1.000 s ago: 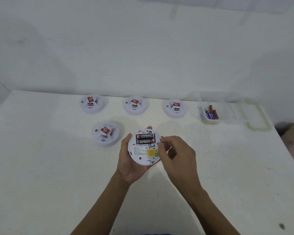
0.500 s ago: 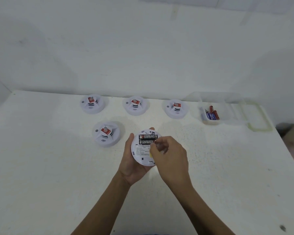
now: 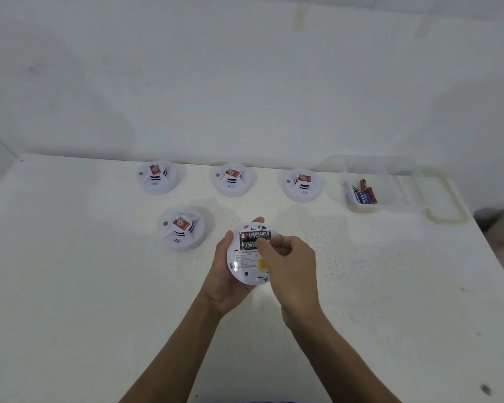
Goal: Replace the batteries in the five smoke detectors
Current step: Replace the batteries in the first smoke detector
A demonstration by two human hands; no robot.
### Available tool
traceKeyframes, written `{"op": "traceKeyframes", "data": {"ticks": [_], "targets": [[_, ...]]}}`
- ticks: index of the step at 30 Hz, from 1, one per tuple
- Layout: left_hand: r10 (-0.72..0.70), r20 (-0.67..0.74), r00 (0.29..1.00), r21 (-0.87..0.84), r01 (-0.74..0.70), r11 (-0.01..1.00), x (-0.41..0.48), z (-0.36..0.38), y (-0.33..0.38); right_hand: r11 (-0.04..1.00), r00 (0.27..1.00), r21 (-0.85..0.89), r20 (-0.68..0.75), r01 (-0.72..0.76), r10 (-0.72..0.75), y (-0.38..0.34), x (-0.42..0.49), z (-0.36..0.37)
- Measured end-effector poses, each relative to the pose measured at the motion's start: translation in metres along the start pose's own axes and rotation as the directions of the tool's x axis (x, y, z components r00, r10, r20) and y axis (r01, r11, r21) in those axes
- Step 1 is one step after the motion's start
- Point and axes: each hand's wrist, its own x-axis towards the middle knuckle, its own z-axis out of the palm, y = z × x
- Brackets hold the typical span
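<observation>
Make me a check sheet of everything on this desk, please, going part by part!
Surface: white table, scuffed and speckled.
Job's things: held smoke detector back up, two black batteries in its open bay; four smoke detectors face up on the table, three of them in a far row; clear container far right with spare batteries.
Clutter: container lid beside the container.
Grippers: left hand cradles the detector; right hand fingertips pinch at the nearer battery.
Cables: nothing seen.
Surroundings: bare white wall.
</observation>
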Motion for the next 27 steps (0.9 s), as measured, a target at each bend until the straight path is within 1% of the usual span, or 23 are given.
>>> {"op": "traceKeyframes", "data": {"ticks": [4, 8, 10, 12, 14, 17, 19, 21, 24, 27], "targets": [[-0.002, -0.005, 1.000, 0.014, 0.002, 1.000, 0.001, -0.001, 0.001, 1.000, 0.999, -0.013, -0.039, 0.025, -0.025, 0.002, 0.000, 0.001], [0.011, 0.011, 1.000, -0.002, -0.011, 1.000, 0.002, 0.001, 0.002, 0.986, 0.989, -0.125, -0.089, 0.108, -0.120, 0.001, -0.001, 0.005], [0.013, 0.015, 1.000, 0.003, -0.013, 1.000, 0.002, 0.002, 0.003, 0.975, 0.978, -0.148, -0.103, 0.165, -0.181, 0.001, -0.001, 0.006], [0.026, 0.004, 1.000, 0.033, -0.026, 0.999, 0.003, 0.002, 0.002, 0.963, 0.959, -0.105, -0.113, 0.250, -0.261, 0.001, -0.002, 0.006], [0.037, 0.000, 0.999, 0.041, -0.037, 0.998, 0.003, 0.002, 0.003, 0.931, 0.925, -0.047, -0.107, 0.363, -0.366, 0.000, 0.000, 0.004], [0.014, 0.044, 0.999, -0.015, -0.013, 1.000, 0.000, 0.003, 0.006, 0.848, 0.848, -0.060, -0.021, 0.527, -0.529, -0.001, 0.009, -0.003], [0.005, 0.049, 0.999, -0.028, -0.003, 1.000, -0.002, 0.003, 0.008, 0.765, 0.776, -0.131, 0.101, 0.631, -0.623, -0.005, 0.017, -0.010], [0.005, 0.046, 0.999, -0.017, -0.004, 1.000, -0.003, 0.003, 0.009, 0.644, 0.686, -0.235, 0.275, 0.728, -0.674, -0.009, 0.024, -0.016], [0.009, 0.021, 1.000, 0.038, -0.010, 0.999, -0.003, 0.003, 0.009, 0.380, 0.542, -0.391, 0.519, 0.838, -0.661, -0.013, 0.034, -0.019], [0.002, 0.004, 1.000, 0.038, -0.002, 0.999, -0.003, 0.001, 0.007, 0.154, 0.445, -0.457, 0.644, 0.876, -0.622, -0.011, 0.044, -0.018]]}}
